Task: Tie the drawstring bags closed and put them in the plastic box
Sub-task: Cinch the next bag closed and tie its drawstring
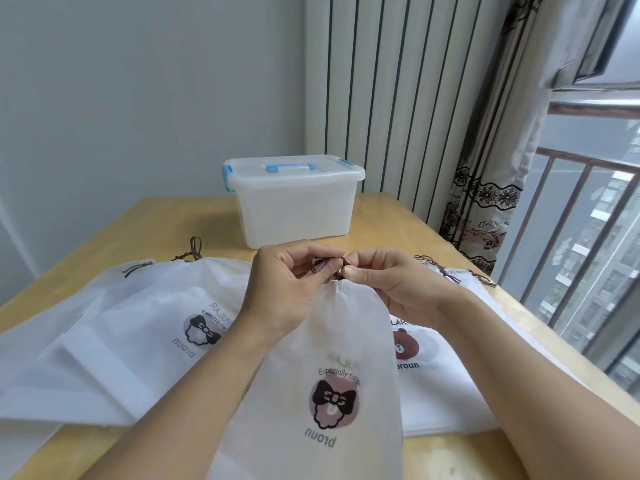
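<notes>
A white drawstring bag (322, 368) with a bow cartoon lies in front of me, its mouth gathered tight at the top. My left hand (284, 292) and my right hand (391, 289) both pinch its brown drawstring (329, 264) just above the gathered mouth. Another white bag (138, 327) with the same print lies flat on the left. A third bag (433, 358) with a bear print lies flat on the right. The translucent plastic box (294, 206) stands behind them with its lid on and blue latches.
Everything sits on a light wooden table (180, 220). Loose brown cords (194, 249) of the left bag trail toward the box. A patterned curtain (491, 202) and a window railing (571, 237) run along the right edge.
</notes>
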Motion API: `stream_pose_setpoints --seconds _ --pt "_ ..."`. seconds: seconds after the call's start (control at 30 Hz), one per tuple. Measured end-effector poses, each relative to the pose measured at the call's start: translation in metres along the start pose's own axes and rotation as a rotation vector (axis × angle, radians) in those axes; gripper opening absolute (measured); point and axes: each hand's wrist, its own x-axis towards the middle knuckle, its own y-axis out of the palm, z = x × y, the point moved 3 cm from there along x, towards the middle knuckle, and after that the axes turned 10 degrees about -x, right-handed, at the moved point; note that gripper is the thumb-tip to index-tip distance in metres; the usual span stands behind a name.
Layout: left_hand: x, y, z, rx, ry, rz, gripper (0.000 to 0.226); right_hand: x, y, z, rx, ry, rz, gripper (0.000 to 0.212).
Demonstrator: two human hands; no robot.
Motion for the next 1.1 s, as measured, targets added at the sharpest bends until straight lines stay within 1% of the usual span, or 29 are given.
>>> stream_pose_setpoints --seconds 0.13,0.17,0.27,0.37,0.43,0.5,0.6,0.7,0.73,0.77,0.83,0.93,0.97,1.0,1.1 --pt "-0.001 0.003 -0.001 -0.049 -0.024 0.030 0.022 0.002 -0.007 -0.001 0.027 0.006 0.020 0.039" --pt "-0.001 0.004 -0.001 -0.053 -0.028 0.037 0.023 0.002 -0.009 -0.002 0.043 0.008 0.032 0.041" --pt "-0.001 0.004 -0.003 -0.093 -0.038 0.036 0.020 0.000 -0.012 -0.002 0.131 0.009 0.094 0.038" --pt "0.000 0.004 -0.003 -0.124 -0.037 0.025 0.018 -0.005 -0.011 0.004 0.236 -0.005 0.087 0.017" --pt "0.000 0.004 -0.003 -0.113 -0.027 0.028 0.020 -0.004 -0.011 0.003 0.267 0.014 0.046 0.023" --pt "-0.001 0.004 -0.002 -0.086 -0.013 0.026 0.021 -0.002 -0.009 0.003 0.263 0.046 0.033 0.021" --pt "-0.003 0.006 -0.002 -0.039 0.003 0.026 0.021 0.001 -0.010 -0.002 0.254 0.085 0.025 0.034" --pt "-0.008 0.010 -0.007 0.047 0.049 0.044 0.027 0.005 -0.008 -0.007 0.219 0.106 -0.025 0.064" --pt "-0.009 0.011 -0.008 0.095 0.083 0.048 0.028 0.006 -0.007 -0.006 0.214 0.104 -0.041 0.070" --pt "-0.009 0.011 -0.009 0.154 0.127 0.052 0.027 0.007 -0.007 -0.007 0.224 0.095 -0.055 0.070" --pt "-0.009 0.011 -0.009 0.254 0.202 0.056 0.023 0.007 -0.009 -0.005 0.265 0.071 -0.047 0.062" --pt "-0.007 0.008 -0.007 0.275 0.211 0.012 0.019 0.001 -0.009 0.001 0.217 0.028 0.055 0.050" --pt "-0.007 0.006 -0.007 0.272 0.198 -0.007 0.017 0.001 -0.010 0.000 0.201 0.021 0.058 0.046" --pt "-0.006 0.006 -0.005 0.268 0.185 -0.020 0.016 0.001 -0.010 0.001 0.197 0.023 0.043 0.043" --pt "-0.006 0.006 -0.001 0.266 0.159 -0.020 0.017 0.002 -0.009 0.003 0.204 0.016 -0.051 0.023"
